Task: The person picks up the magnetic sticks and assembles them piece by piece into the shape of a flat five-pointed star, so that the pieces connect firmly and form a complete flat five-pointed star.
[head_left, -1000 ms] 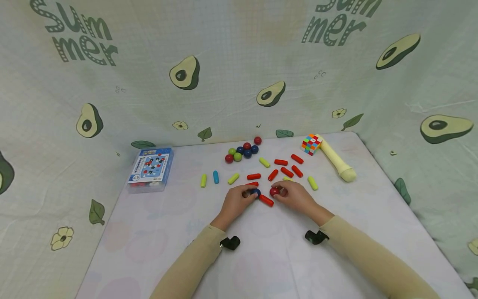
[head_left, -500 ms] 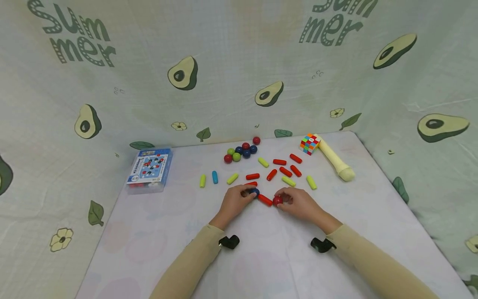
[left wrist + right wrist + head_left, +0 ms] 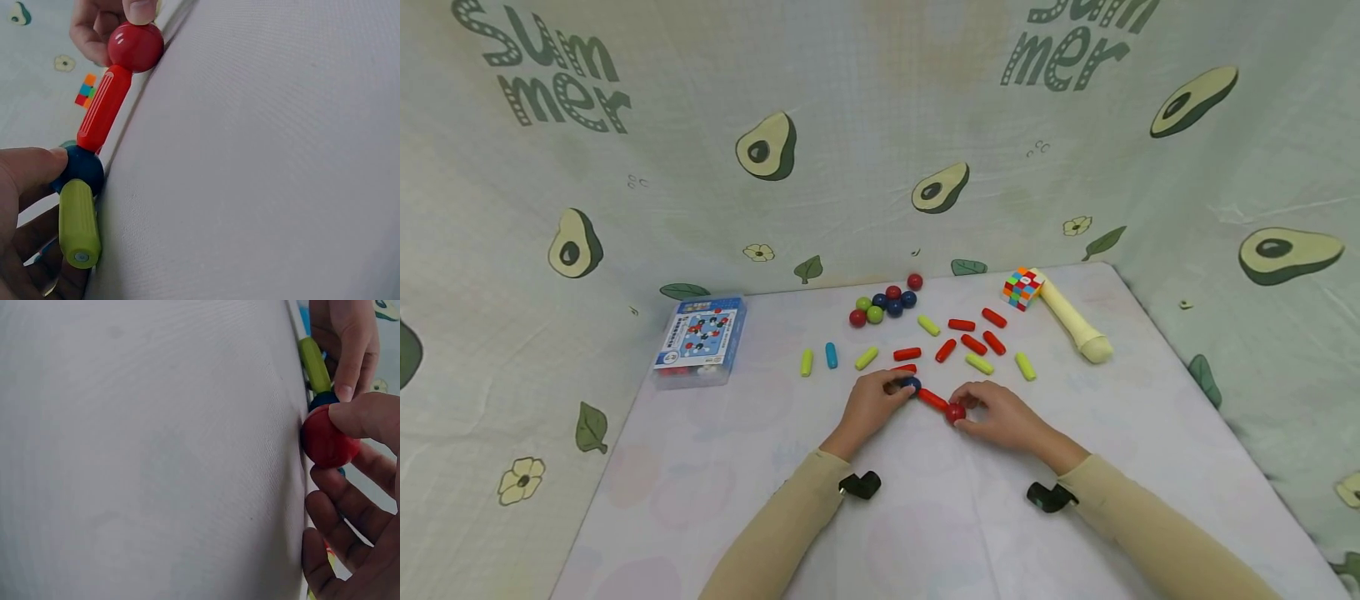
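Observation:
My left hand (image 3: 872, 406) pinches a dark blue ball (image 3: 84, 170) between thumb and fingers. From that ball a yellow-green stick (image 3: 79, 222) juts out on one side and a red stick (image 3: 105, 107) on the other, as the left wrist view shows. At the red stick's far end sits a red ball (image 3: 955, 413), touching the stick. My right hand (image 3: 1006, 417) holds this red ball between thumb and fingertips, seen closely in the right wrist view. How deep the stick goes into the red ball cannot be seen.
Loose red sticks (image 3: 973, 344), yellow-green sticks (image 3: 1026, 367) and a blue stick (image 3: 831, 355) lie beyond the hands. Several balls (image 3: 894, 307) cluster behind them. A boxed kit (image 3: 702, 340) stands left; a puzzle cube (image 3: 1022, 288) and a pale yellow cylinder (image 3: 1075, 321) lie right.
My right hand has brought the red ball down and slightly right to the red stick's free end, uncovering a yellow-green stick behind it. My left hand keeps holding the blue ball in place.

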Available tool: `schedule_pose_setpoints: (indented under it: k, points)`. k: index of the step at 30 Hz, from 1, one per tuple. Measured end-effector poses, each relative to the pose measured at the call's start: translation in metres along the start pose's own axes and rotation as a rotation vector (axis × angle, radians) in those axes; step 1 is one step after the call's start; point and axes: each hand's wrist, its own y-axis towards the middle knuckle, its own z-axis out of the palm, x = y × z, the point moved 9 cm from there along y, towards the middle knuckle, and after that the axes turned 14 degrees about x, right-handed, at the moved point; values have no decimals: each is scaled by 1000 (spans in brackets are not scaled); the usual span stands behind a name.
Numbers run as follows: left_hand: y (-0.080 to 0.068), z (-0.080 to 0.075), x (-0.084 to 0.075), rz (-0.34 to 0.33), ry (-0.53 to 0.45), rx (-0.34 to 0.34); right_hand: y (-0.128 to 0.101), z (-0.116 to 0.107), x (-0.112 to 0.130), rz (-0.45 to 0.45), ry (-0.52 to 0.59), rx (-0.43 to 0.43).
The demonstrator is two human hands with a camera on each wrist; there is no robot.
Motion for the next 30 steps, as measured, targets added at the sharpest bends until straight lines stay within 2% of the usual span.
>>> schedule_pose_setpoints:
  k: [15,20,30]
  points:
    - [1,-1,0,1,-16,5,3,2,-1,-9,15,30]
    - [-1,0,1,3,-19,12,5,0,-1,-13,20,9]
    - [-14,-3,11,-14,4,6,13,0,3,-19,68,-16]
